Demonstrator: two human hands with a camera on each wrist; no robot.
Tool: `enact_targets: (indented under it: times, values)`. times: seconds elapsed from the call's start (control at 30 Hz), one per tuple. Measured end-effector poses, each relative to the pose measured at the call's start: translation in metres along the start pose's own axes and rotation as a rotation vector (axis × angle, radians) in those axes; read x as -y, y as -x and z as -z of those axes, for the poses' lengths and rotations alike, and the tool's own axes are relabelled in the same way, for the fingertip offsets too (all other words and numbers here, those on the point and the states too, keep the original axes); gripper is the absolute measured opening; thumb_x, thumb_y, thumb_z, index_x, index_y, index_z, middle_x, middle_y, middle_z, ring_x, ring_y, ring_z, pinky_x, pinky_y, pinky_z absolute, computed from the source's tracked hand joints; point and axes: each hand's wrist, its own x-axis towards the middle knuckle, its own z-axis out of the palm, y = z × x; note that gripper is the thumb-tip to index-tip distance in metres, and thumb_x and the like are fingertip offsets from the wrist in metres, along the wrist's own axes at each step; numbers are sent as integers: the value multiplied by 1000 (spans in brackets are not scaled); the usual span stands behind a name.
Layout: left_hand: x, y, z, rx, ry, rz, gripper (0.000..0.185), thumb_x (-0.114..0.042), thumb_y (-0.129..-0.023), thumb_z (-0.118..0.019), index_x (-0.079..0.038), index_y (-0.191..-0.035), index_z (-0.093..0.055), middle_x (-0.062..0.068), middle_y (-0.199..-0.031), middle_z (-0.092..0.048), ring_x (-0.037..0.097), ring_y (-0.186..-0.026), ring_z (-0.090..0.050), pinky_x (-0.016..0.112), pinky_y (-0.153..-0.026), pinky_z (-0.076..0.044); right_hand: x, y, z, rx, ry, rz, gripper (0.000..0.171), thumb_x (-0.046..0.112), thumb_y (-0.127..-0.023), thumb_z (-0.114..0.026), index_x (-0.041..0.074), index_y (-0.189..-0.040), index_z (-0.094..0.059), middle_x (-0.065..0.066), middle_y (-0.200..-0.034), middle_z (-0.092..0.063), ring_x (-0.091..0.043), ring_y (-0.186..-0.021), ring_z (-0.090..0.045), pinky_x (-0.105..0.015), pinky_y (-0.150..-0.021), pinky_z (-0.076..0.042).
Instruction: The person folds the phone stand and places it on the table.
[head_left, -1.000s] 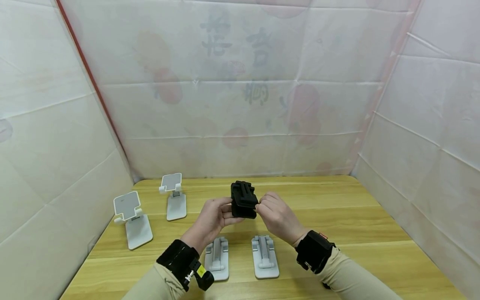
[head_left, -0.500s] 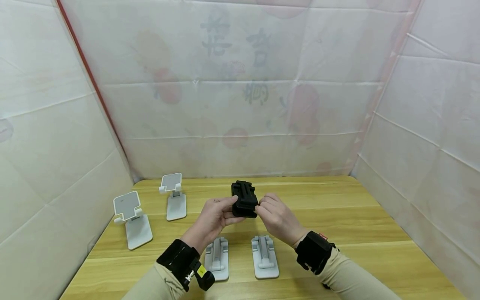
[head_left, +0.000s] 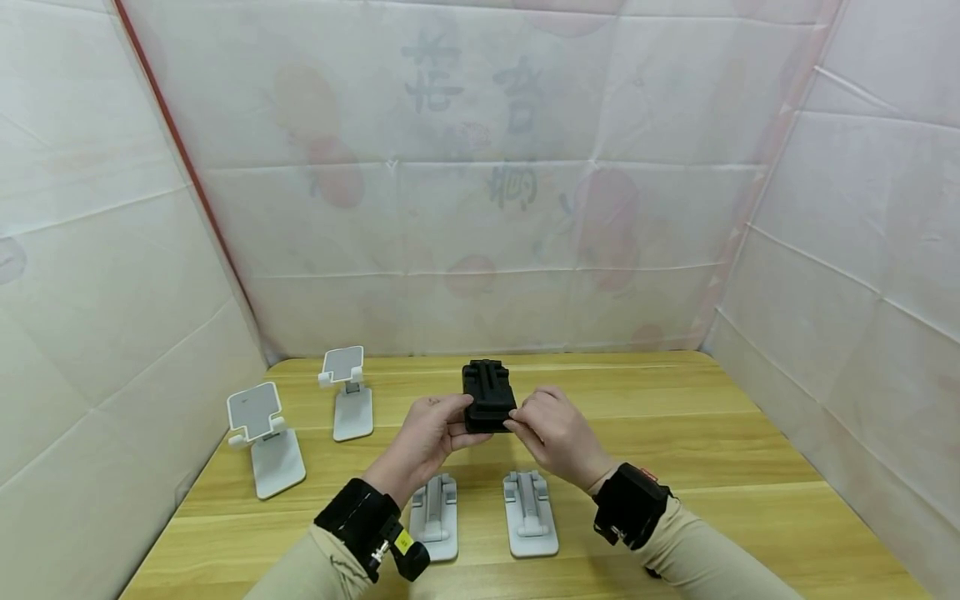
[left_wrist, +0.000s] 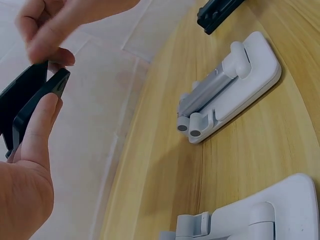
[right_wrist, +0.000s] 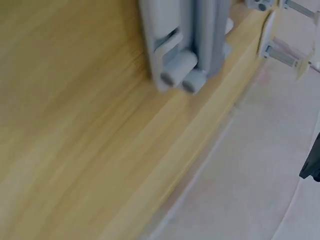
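Observation:
A black folding phone stand [head_left: 489, 396] is held above the middle of the table. My left hand [head_left: 429, 433] grips it from the left, thumb on its upper side and fingers beneath. At its lower right corner, the curled fingers of my right hand [head_left: 557, 433] pinch the edge. The left wrist view shows the black stand [left_wrist: 30, 102] with its two plates slightly apart at the near end, and my blurred right fingertips at one plate's edge. Below the hands lie two folded white phone stands, a left one [head_left: 435, 521] partly behind my left wrist and a right one [head_left: 531, 515].
Two unfolded white phone stands, a nearer one [head_left: 276, 454] and a farther one [head_left: 352, 408], stand at the table's left. Another black item [left_wrist: 217, 12] lies on the wooden table [head_left: 720, 467], mostly hidden by my right arm in the head view. Fabric walls [head_left: 480, 208] enclose the table.
The gap between the black phone stand's plates has narrowed. My left thumb has moved onto its upper side. My right fingers have shifted slightly left along its corner.

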Motion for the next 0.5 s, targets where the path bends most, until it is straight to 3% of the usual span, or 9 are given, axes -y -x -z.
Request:
enact_targets:
  times: [0.17, 0.37, 0.5]
  values:
    - [0, 0, -1, 28, -5, -4, 44, -15, -104, -55, 9, -141, -51, 29, -124, -67, 33, -106, -72, 39, -93, -60, -1, 2, 3, -28, -171, -288, 7, 11, -100, -67, 12, -94, -68, 4, -81, -63, -12, -74, -56, -34, -72, -51]
    - [0, 1, -3, 38, -25, -4, 44, -13, -104, -54, 10, -141, -51, 29, -126, -66, 33, -107, -72, 38, -92, -61, 2, 0, 10, 110, -439, -724, 8, 21, -103, -64, 15, -100, -67, -1, -86, -68, -11, -79, -62, -28, -67, -50]
    - [0, 1, -4, 39, -43, -3, 43, -13, -104, -54, 9, -140, -52, 29, -126, -66, 33, -107, -72, 39, -92, -61, 2, -2, 12, 197, -587, -931, 15, 32, -104, -63, 17, -103, -66, -6, -86, -69, -19, -84, -65, -31, -73, -50]
